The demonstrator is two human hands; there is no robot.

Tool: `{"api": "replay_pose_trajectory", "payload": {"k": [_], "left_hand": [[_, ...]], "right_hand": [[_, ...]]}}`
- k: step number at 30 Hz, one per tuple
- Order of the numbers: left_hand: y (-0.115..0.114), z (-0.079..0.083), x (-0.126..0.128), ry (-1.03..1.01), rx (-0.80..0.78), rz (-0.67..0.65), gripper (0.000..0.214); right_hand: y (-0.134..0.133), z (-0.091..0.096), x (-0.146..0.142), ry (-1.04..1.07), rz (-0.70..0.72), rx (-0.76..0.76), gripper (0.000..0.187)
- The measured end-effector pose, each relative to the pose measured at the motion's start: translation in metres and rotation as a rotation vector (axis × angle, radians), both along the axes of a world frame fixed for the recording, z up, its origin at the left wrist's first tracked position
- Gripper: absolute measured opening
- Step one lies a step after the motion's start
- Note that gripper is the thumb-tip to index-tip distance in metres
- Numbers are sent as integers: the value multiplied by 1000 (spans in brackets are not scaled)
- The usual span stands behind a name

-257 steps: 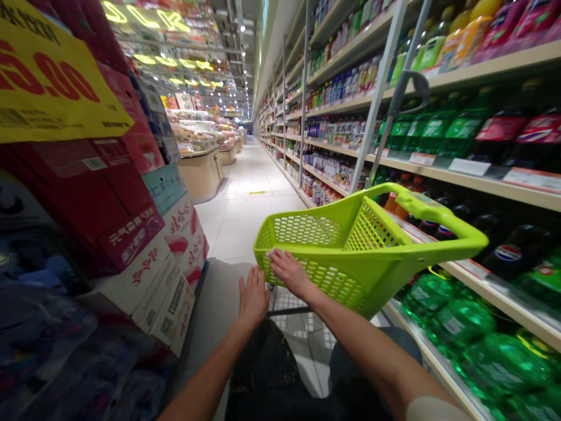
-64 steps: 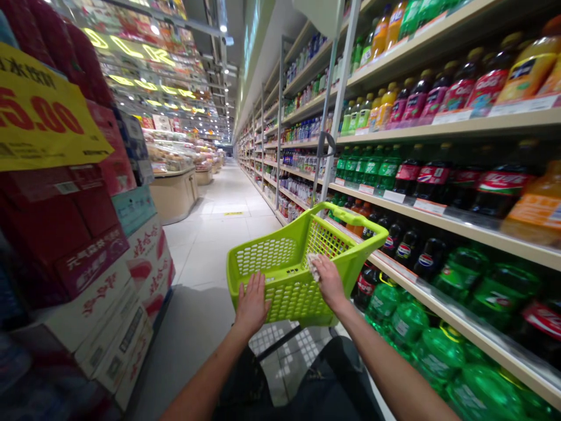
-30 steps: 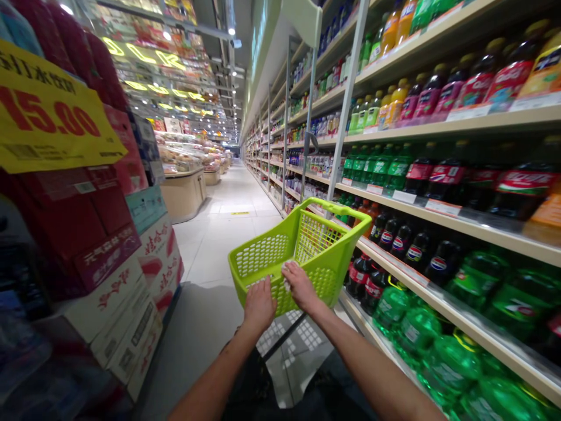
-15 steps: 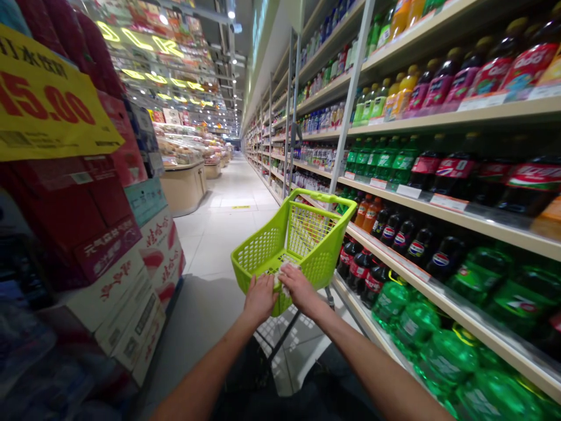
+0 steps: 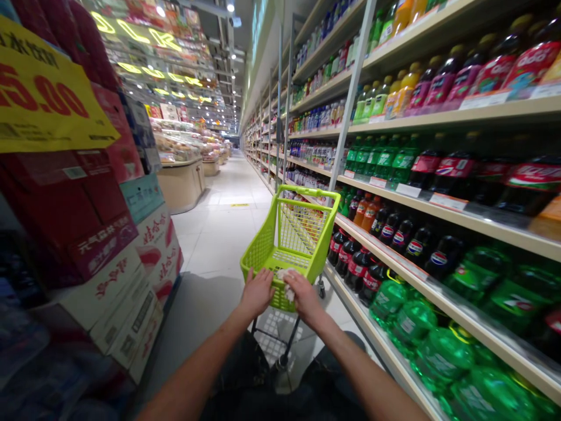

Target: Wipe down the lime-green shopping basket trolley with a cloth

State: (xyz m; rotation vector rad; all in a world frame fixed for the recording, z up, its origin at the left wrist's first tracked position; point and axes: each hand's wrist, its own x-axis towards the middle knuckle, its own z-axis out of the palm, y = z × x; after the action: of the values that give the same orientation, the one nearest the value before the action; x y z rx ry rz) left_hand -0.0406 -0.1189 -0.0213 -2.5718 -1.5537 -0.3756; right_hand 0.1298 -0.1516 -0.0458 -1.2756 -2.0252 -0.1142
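A lime-green plastic shopping cart basket (image 5: 261, 252) on a dark wheeled frame stands in front of me, its near end toward my body. My left hand (image 5: 258, 291) is closed over the left part of the near rim, fingertips over the edge. On the right part of that rim, my right hand (image 5: 303, 295) pinches a crumpled white cloth or tissue (image 5: 288, 286), which lies against the green plastic. The palms and both thumbs are partly hidden. Only the basket's green slatted floor shows inside it.
Close on the right runs a long drinks shelf (image 5: 394, 193), with large green bottles (image 5: 421, 318) low down. Stacked cartons (image 5: 118, 304) rise on the left under a yellow price sign (image 5: 48, 88). Pale floor tiles (image 5: 219, 234) lead ahead past a rounded display counter (image 5: 182, 184).
The cart has swung around so it lines up more with the aisle, its far end shifting left, farther from the shelf. Both hands have stayed on its near rim, moving slightly with it.
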Motion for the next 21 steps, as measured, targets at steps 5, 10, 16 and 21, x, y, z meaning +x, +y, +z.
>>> {"api": "replay_pose_trajectory", "payload": {"k": [5, 10, 16, 21], "left_hand": [[11, -5, -18, -24, -32, 150, 52], [8, -14, -11, -49, -45, 105, 56], [6, -14, -12, -64, -19, 25, 55], [3, -17, -9, -97, 15, 38, 53]], "right_hand": [[3, -11, 24, 62, -160, 30, 48], [13, -21, -17, 58, -130, 54, 54], [19, -18, -13, -43, -60, 82, 42], [6, -23, 19, 10, -194, 109, 46]]}}
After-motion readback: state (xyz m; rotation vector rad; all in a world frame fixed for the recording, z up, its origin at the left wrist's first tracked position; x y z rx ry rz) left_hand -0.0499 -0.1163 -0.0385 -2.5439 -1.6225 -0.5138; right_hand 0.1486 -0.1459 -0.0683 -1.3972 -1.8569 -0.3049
